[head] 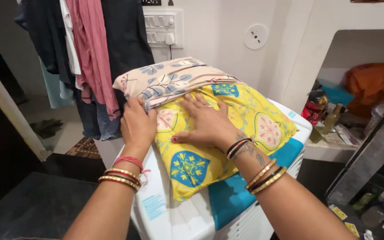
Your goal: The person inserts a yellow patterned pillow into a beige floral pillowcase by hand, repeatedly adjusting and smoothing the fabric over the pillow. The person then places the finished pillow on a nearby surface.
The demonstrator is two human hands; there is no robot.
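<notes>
Centre of frame: yellow patterned pillow lay on top of a white and teal appliance, w/ a beige floral pillowcase drawn partway over its far end, upper centre. Left hand, centre-left, was closed narrow on the pillowcase edge, fingers bunched into the cloth; red thread and gold bangles at the wrist. Right hand, centre, lay flat and spread wide, palm down on the yellow pillow just beside the case's open edge, gripping nothing; dark and gold bangles on forearm. Upper left: clothes hung against the wall. Top centre: switchboard, round socket to its right. Right side: shelf recess w/ bottles, orange cloth and misc. items, contents not clear.
</notes>
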